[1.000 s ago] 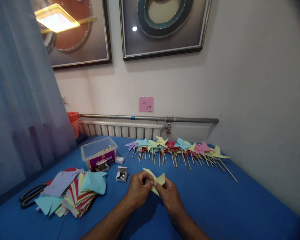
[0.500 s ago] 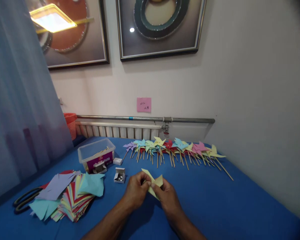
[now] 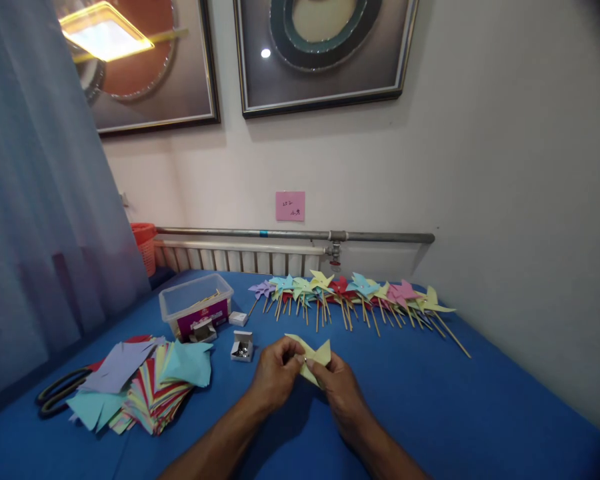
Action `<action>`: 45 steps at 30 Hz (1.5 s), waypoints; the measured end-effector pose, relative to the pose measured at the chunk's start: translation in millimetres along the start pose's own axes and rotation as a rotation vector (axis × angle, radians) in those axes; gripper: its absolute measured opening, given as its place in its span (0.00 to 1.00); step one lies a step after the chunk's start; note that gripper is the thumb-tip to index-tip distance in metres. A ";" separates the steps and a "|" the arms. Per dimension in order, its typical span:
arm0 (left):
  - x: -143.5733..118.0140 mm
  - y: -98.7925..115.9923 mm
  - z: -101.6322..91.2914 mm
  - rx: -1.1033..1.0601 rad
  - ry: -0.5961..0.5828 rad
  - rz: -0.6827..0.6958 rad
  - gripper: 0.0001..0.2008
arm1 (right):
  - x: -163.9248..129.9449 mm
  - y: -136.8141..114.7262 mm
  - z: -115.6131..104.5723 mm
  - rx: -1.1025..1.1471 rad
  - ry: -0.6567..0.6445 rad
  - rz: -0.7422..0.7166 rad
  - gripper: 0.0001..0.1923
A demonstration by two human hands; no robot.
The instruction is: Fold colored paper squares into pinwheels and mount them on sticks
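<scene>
A pale yellow paper pinwheel (image 3: 321, 353) is pinched between both hands above the blue table. My left hand (image 3: 276, 373) grips its left side, thumb and forefinger close to the centre. On the right side, my right hand (image 3: 341, 387) holds it with the thumb across the front. A small shiny spot, perhaps a pin, shows at the centre between the thumbs. To the left of my left hand stands a small open white box (image 3: 242, 347) with shiny metal bits inside.
Finished pinwheels on sticks (image 3: 340, 293) lie in a row at the back. A clear plastic tub (image 3: 196, 303) with sticks stands left, by a closed small box (image 3: 238, 319). Stacked coloured paper (image 3: 153, 390) and scissors (image 3: 60, 393) lie front left. A red basket (image 3: 145, 248) stands behind.
The pinwheel's front now faces me more, and a shiny spot shows at its centre. Both hands still hold it. The view has shifted slightly.
</scene>
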State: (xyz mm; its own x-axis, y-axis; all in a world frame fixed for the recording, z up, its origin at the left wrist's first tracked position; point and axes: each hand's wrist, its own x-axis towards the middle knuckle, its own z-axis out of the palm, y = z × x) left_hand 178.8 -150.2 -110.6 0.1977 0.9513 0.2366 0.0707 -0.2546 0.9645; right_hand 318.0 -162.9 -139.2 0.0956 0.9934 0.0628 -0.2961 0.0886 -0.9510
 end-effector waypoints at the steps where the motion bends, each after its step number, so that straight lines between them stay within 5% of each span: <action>1: 0.3 0.1 -0.2 -0.029 -0.001 -0.003 0.06 | 1.5 1.4 -0.9 0.009 0.011 0.007 0.25; 8: 6.3 2.0 -2.6 -0.138 0.153 -0.131 0.13 | 7.1 6.6 -5.8 0.059 -0.017 0.040 0.25; 13: 5.0 -0.9 -0.1 -0.378 0.036 -0.365 0.19 | 8.3 8.3 -7.0 0.074 -0.059 0.034 0.26; 23: 5.5 -1.3 1.1 -0.337 0.009 -0.342 0.15 | 6.7 6.1 -8.6 0.034 0.035 0.090 0.21; 26: 7.3 0.8 -4.1 -0.144 0.040 -0.279 0.11 | 3.0 -2.5 -5.5 0.069 0.065 0.124 0.22; 30: 6.1 14.1 -24.2 0.501 -0.033 -0.069 0.09 | -1.4 -12.6 -3.0 0.103 0.065 0.143 0.22; 34: 5.7 26.0 -44.3 0.970 -0.141 -0.099 0.11 | -2.6 -14.4 -4.0 0.107 0.054 0.158 0.22; 39: 14.2 16.5 -56.3 1.216 -0.136 -0.199 0.13 | -2.5 -13.4 -4.0 0.100 0.071 0.152 0.22; 45: 24.7 0.1 -70.8 1.246 -0.042 -0.165 0.13 | -1.7 -14.2 -3.0 0.092 0.040 0.158 0.20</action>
State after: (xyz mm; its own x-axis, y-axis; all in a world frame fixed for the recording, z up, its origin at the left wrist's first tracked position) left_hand 114.4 -114.4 -96.3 0.1273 0.9870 0.0979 0.9665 -0.1457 0.2111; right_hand 324.9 -166.1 -126.7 0.0787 0.9920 -0.0987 -0.3963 -0.0597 -0.9162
